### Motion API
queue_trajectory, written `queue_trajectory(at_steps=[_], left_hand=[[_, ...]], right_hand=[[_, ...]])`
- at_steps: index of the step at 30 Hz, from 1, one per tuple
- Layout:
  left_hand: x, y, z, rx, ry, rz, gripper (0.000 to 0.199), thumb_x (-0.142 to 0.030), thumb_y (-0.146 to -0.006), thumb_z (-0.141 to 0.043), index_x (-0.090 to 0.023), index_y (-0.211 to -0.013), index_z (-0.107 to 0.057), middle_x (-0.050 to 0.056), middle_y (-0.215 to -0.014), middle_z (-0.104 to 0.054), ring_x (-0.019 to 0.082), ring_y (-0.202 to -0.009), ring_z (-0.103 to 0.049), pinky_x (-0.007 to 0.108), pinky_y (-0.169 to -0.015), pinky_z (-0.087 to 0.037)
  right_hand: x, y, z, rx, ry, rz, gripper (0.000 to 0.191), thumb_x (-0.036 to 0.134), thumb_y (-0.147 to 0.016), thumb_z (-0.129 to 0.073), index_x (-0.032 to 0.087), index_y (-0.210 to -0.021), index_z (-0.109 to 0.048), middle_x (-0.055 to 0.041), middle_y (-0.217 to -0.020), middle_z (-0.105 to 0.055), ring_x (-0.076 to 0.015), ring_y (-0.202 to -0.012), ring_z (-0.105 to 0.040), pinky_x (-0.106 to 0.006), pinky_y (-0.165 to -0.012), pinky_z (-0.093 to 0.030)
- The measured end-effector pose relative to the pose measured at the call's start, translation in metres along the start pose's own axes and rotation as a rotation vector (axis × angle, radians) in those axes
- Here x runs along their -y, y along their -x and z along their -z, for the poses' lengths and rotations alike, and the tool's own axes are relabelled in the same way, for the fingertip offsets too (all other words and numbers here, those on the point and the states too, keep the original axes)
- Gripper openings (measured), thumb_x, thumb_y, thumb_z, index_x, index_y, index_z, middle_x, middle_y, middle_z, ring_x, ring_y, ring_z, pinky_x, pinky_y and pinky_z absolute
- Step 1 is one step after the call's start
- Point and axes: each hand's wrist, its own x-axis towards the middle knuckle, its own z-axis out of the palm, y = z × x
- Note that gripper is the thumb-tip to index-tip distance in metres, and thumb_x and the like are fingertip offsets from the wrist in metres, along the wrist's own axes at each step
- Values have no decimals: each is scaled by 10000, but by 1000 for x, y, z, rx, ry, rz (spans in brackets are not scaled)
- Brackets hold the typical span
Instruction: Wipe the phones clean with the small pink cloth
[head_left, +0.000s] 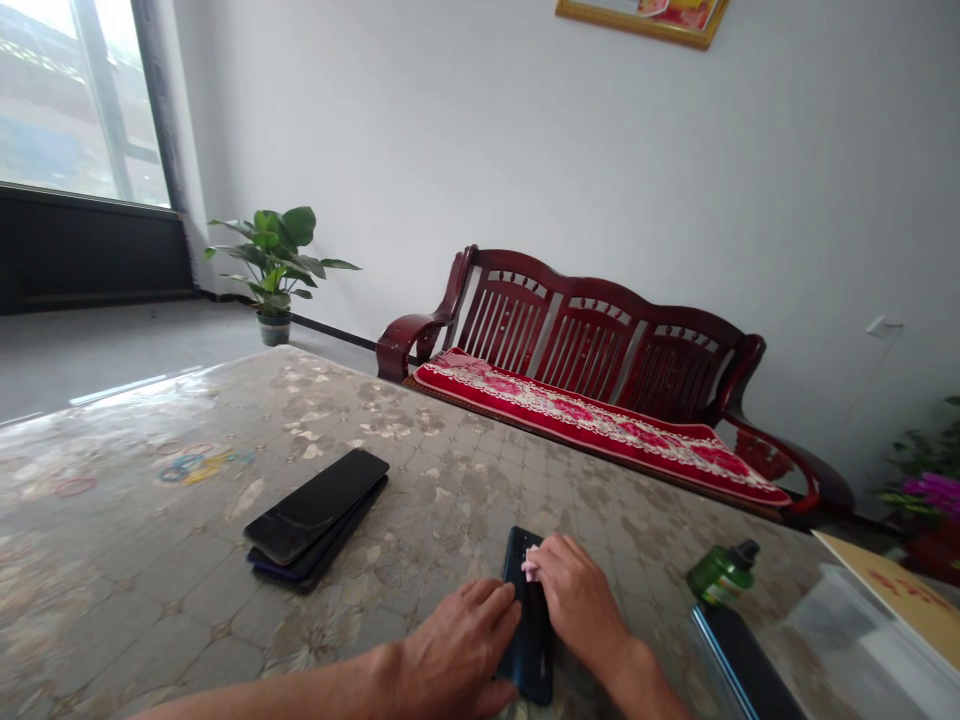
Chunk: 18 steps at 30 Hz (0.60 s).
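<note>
A dark blue phone (534, 660) lies back side up on the patterned table, its camera end pointing away from me. My left hand (461, 645) rests against the phone's left side, fingers bent over its edge and pressed together. My right hand (577, 600) is over the upper right of the phone, its fingers pinched on a small pale pink cloth (531, 565) that touches the phone's back near the cameras. Part of the phone is hidden under both hands.
Stacked phones (319, 510) lie left on the table (420, 500), with rubber bands (199, 466) beyond. At right are a green bottle (721, 573), another dark phone (746, 660), a clear plastic box (862, 620) and a tan box or card (900, 590). A red wooden bench (570, 340) stands behind.
</note>
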Motion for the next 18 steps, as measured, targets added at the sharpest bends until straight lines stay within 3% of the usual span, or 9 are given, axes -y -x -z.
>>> queue_trajectory(at_steps=[3,7,13,18], left_hand=[[0,0,2,-3,26,-7,520,-414,-882,-608,-162,-1321,-490,131,-1269,-560,302,-1184,-499,410,-1058,-399],[0,1,3,4,1,-6,529,-452,-890,-590,-148,-1315,-504,147,-1320,-539,307,-1196,-494,416,-1061,-399],[2,1,1,6,-13,-8,554,-476,-891,-583,-136,-1322,-511,162,-1361,-520,310,-1213,-488,416,-1070,-396],[3,1,2,-13,-3,-26,537,-458,-885,-596,-133,-1303,-514,163,-1350,-527,311,-1205,-497,419,-1069,-395]], right_hand=[[6,7,9,62,-23,34,222,88,-939,-458,234,-868,-609,-14,-888,-624,-197,-851,-553,-325,-753,-411],[-4,3,13,-6,-72,-90,209,129,-973,-430,235,-886,-587,-15,-888,-658,-193,-859,-595,-313,-762,-429],[-25,-10,-1,-158,24,-160,168,140,-950,-480,246,-867,-581,-13,-879,-654,-192,-859,-620,-304,-775,-454],[-15,-7,-7,-119,-9,-107,276,36,-909,-445,238,-841,-619,-26,-865,-617,-199,-883,-583,-317,-800,-463]])
